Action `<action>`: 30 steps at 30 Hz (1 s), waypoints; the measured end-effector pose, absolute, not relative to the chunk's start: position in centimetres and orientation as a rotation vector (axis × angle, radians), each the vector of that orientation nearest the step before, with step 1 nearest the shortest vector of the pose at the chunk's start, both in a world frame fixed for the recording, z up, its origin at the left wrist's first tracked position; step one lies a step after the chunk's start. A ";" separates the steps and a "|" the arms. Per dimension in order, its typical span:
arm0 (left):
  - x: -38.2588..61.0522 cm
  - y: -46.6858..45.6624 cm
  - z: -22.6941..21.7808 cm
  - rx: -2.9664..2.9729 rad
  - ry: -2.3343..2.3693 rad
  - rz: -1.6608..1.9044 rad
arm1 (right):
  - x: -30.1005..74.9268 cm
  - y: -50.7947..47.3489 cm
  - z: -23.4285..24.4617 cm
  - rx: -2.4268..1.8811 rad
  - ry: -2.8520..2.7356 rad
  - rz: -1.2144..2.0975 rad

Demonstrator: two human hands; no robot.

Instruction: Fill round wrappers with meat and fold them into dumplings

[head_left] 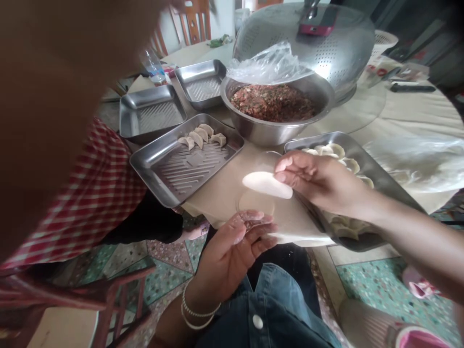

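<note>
Right hand [319, 181] pinches dough wrapper [267, 185] by its edge, wearer's side of steel bowl [270, 131] | left hand [232, 256] loosely curled, holding nothing, farther from bowl | one-edge grip could let wrapper slip or tear

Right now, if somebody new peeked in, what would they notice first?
Probably the big metal bowl of reddish minced mix in the upper middle, with crumpled clear plastic over its far side. Just below, the right hand pinches a pale wrapper, with the open left hand lower down. Folded dumplings sit in the nearest tray on the left.
</note>
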State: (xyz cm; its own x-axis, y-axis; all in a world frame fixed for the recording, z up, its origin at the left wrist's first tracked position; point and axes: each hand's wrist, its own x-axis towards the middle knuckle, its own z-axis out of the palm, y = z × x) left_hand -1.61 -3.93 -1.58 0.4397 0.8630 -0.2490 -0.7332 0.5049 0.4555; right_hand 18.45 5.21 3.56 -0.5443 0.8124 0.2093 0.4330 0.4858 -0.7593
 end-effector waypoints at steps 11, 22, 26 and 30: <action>0.7 -1.0 -1.4 0.053 0.518 0.975 | 18.2 3.6 4.4 -0.934 -2.393 0.936; 0.1 -0.7 -1.8 0.182 0.532 1.069 | 22.8 8.9 5.8 -1.157 -1.800 0.479; 0.5 -1.0 -1.6 0.194 0.508 1.004 | 23.0 13.4 7.4 -1.258 -1.881 0.357; 1.4 -1.7 -2.0 0.162 0.477 0.802 | 18.8 17.0 9.5 -1.222 -2.144 0.398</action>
